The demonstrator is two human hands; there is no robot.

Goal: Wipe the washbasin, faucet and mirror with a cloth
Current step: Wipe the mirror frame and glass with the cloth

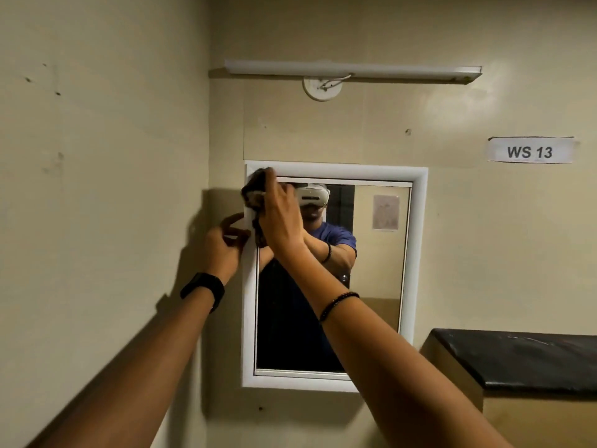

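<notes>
Though no further than the mirror's top-left corner, wiping there with a dark cloth bunched tight in the right hand. Bracing the frame's left edge with the left hand, fingers loosely curled; whether pinching it, impossible to tell. Probably early in the mirror step. No washbasin or faucet in view, so no judging whether done. Cloth partly hidden by hand.

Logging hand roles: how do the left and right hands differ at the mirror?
The right hand grips the cloth at the top-left corner of the mirror; the left hand holds no cloth, placed at its left edge. The left wrist wears a black band, the right a thin beaded bracelet. Both reach to the mirror.
</notes>
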